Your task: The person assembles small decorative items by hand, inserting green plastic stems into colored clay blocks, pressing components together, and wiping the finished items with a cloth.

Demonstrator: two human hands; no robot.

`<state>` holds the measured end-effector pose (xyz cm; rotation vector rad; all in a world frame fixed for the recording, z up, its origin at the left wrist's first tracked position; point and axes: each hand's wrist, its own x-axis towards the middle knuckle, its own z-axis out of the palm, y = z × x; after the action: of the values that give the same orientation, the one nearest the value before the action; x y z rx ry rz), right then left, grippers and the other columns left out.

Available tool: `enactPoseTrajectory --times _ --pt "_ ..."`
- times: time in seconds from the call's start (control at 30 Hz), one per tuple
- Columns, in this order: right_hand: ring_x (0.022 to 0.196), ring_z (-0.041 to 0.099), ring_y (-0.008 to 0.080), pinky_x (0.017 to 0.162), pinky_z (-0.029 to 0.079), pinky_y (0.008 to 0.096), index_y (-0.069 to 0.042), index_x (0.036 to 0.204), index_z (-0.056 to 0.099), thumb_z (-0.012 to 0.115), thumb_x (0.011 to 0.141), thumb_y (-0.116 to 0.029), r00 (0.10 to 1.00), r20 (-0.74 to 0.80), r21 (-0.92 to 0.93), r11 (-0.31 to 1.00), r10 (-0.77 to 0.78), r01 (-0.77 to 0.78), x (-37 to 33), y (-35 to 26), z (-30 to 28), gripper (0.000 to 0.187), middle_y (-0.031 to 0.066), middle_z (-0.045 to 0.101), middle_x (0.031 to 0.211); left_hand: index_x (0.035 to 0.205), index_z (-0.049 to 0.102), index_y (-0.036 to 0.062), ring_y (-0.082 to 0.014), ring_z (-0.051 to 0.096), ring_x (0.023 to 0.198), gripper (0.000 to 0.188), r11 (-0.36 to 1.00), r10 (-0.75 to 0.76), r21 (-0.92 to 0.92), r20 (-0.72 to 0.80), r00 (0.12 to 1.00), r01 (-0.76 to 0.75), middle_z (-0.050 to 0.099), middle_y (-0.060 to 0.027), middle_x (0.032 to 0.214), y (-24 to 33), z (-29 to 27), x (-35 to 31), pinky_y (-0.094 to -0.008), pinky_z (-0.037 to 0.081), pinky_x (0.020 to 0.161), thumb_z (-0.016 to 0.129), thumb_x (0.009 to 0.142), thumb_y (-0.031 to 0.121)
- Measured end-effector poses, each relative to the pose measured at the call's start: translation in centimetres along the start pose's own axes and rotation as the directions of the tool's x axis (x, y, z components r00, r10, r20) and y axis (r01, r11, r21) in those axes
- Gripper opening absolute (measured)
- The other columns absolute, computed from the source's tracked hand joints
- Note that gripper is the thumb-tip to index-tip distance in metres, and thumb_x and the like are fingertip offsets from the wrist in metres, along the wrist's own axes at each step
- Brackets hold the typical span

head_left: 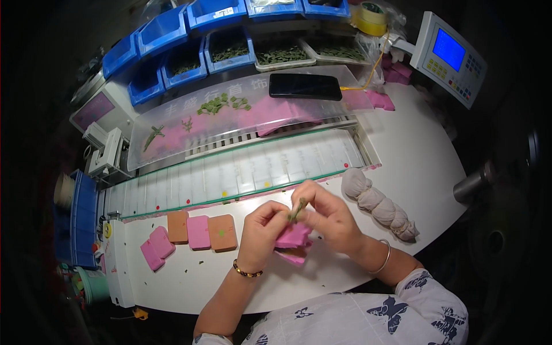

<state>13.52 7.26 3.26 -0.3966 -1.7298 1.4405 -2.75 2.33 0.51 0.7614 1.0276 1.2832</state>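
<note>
White shirt [345,319] with dark butterfly print, at the lower edge, nearest.

Containers: upper row of blue bins [215,15], contents out of sight. Lower row: blue bin [230,61] holding many small green pieces; another blue bin [185,79] to its left, likewise green within; two white trays to the right, the nearer-left tray [286,66] well filled with green pieces. Left side: blue crate [83,230], teal bucket [96,286] with mixed oddments.

Clear sheet [172,127]: below the bins, bearing loose green sprigs [214,104] and a black phone [305,87].

Foam blocks: two brown, the brown block [222,233] at right carrying a green mark; pink block [199,232] between them; two further pink ones at left. Twisted pale cloth [376,204]: on the white table [172,287], right of the hands.

Green piece [298,210]: raised over the table between both hands, just above the pink pads [294,236]; slim, long axis steep, upper end leaning right and toward the bins.

Right hand [336,224]: thumb and forefinger pinched narrowly on the green piece. Left hand [260,231]: fingers curled, thumb and forefinger together at the piece's lower end, the remainder seemingly gripping the pink pads, though blur obscures the contact.
</note>
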Motion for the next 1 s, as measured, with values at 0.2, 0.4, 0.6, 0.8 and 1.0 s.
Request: enactPoseTrajectory --times 0.2,0.4,0.6,0.8,1.0 --pt "0.089 0.049 0.0058 0.085 0.038 0.0236 -0.007 0.101 0.059 0.056 0.095 -0.015 0.883 -0.262 0.471 0.85 0.389 -0.235 0.3 1.6 -1.7 0.01 -0.0024 0.058 0.094 0.089 0.069 0.0003 -0.0079 0.058 0.075 0.02 0.914 -0.121 0.405 0.353 0.928 -0.035 0.063 -0.0025 0.081 0.3 0.8 -0.4 -0.0233 0.047 0.069 0.061 0.093 0.018" --pt "0.089 0.049 0.006 0.084 0.038 0.0241 -0.008 0.098 0.059 0.058 0.094 -0.017 0.885 -0.215 0.457 0.844 0.412 -0.282 0.0 2.3 -1.8 0.01 -0.0028 0.058 0.091 0.104 0.06 -0.0005 -0.0085 0.06 0.079 0.017 0.934 0.11 0.322 0.148 0.983 -0.153 0.063 -0.0031 0.088 0.5 0.9 -0.3 -0.0223 0.048 0.073 0.057 0.096 0.014" --pt "0.087 0.052 0.0072 0.082 0.043 0.0244 -0.005 0.097 0.058 0.058 0.094 -0.012 0.895 -0.185 0.455 0.843 0.406 -0.288 -0.1 2.0 0.0 0.007 -0.0018 0.058 0.09 0.1 0.061 -0.0026 -0.0076 0.06 0.082 0.016 0.985 0.094 0.134 0.109 0.99 -0.109 0.064 -0.0033 0.089 0.5 0.7 -0.4 -0.0228 0.049 0.075 0.059 0.094 0.012" --pt "0.087 0.052 0.0059 0.08 0.044 0.0229 -0.005 0.097 0.058 0.058 0.095 -0.012 0.91 -0.146 0.461 0.84 0.389 -0.285 -0.2 1.9 0.2 0.007 -0.0017 0.058 0.092 0.098 0.061 -0.0023 -0.0069 0.06 0.081 0.014 0.991 0.107 0.076 0.094 0.99 -0.114 0.065 -0.0032 0.09 0.5 0.7 -0.5 -0.0218 0.049 0.073 0.061 0.094 0.011" --pt "0.086 0.053 0.0047 0.079 0.044 0.0229 -0.005 0.099 0.058 0.057 0.095 -0.014 0.863 -0.082 0.57 0.734 0.499 -0.37 -0.3 1.4 0.1 0.01 -0.0021 0.058 0.092 0.094 0.061 -0.001 -0.0066 0.057 0.076 0.009 0.935 0.252 0.227 0.118 0.961 -0.273 0.063 -0.0024 0.087 0.1 0.5 -0.5 -0.0215 0.047 0.07 0.062 0.091 0.007"
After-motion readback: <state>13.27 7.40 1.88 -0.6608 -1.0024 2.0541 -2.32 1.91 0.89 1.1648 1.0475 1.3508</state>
